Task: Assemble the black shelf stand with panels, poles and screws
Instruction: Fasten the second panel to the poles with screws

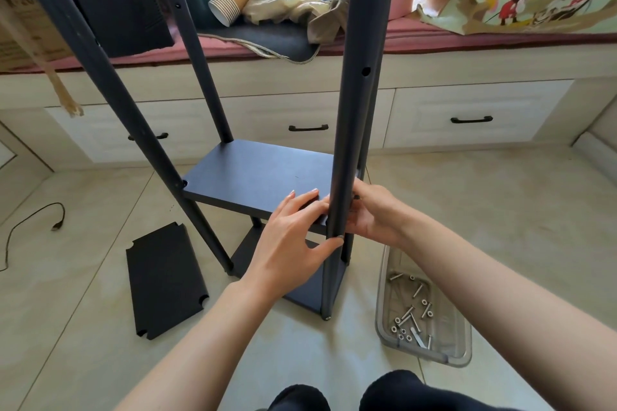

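The left hand's fingers (pixel 309 200) lie nearly straight and close together, pressing flat on the near right corner of the middle panel (pixel 257 173), while the thumb reaches round the near pole (pixel 354 117). The right hand (pixel 374 213) sits on the far side of that pole, fingers curled toward the joint; whether they pinch a screw cannot be told, since the pole hides the fingertips.

The step in hand looks like fixing this corner of the panel to the pole. To do it well, the person should keep the left palm bearing down so the corner notch stays seated against the pole, and line the pole's hole up with the panel edge before driving anything. The screw should go in square and only finger-tight until all four corners agree, or the frame may rack.

The stand rests on the floor, with a lower panel (pixel 310 290) already between the poles. At 5 o'clock from the joint, a clear tray (pixel 460 354) holds spare screws (pixel 410 314). At 8 o'clock a loose panel (pixel 163 280) lies flat, well apart.
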